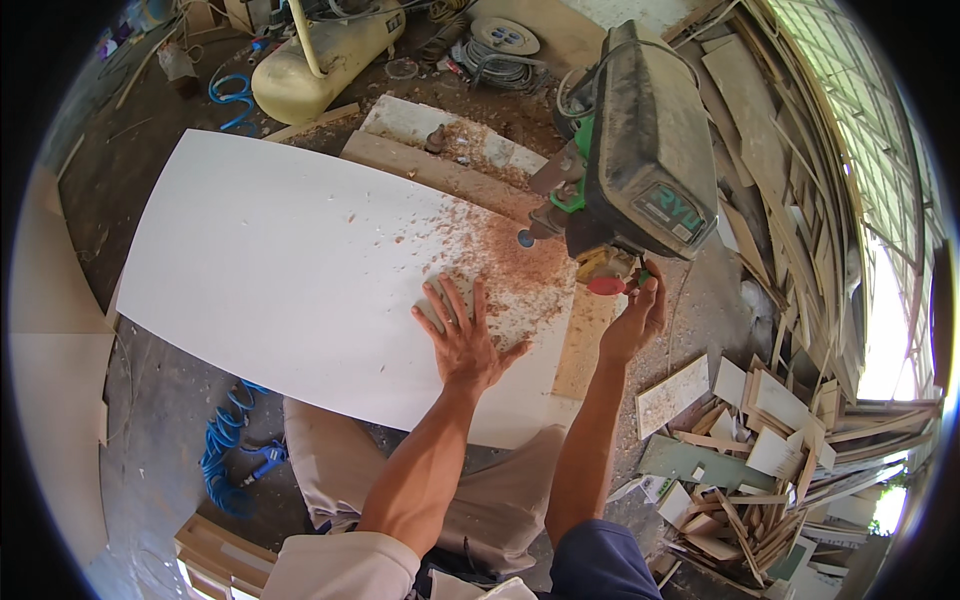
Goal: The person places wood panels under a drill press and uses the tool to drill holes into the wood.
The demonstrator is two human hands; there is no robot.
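Observation:
A white board point(270, 240) lies under the drill press point(650, 140), whose head is dark, dusty and has green parts. My left hand point(466, 340) presses flat on the board, fingers spread, beside a heap of reddish-brown wood shavings point(510, 252). A round dark spot point(526, 238), perhaps a hole or the bit's end, shows by the chuck. My right hand point(635, 320) is raised to the front of the press, its fingers and thumb closed around the switch point(607, 286), which has a red flap and a green button. The fingertips are partly hidden there.
Wood offcuts point(760, 440) pile up at the right, with long strips point(800, 180) leaning behind. A cream air compressor tank point(325, 60) and a cable reel point(505, 36) stand at the back. A coiled blue hose point(222, 450) with an air gun point(266, 458) lies at the lower left.

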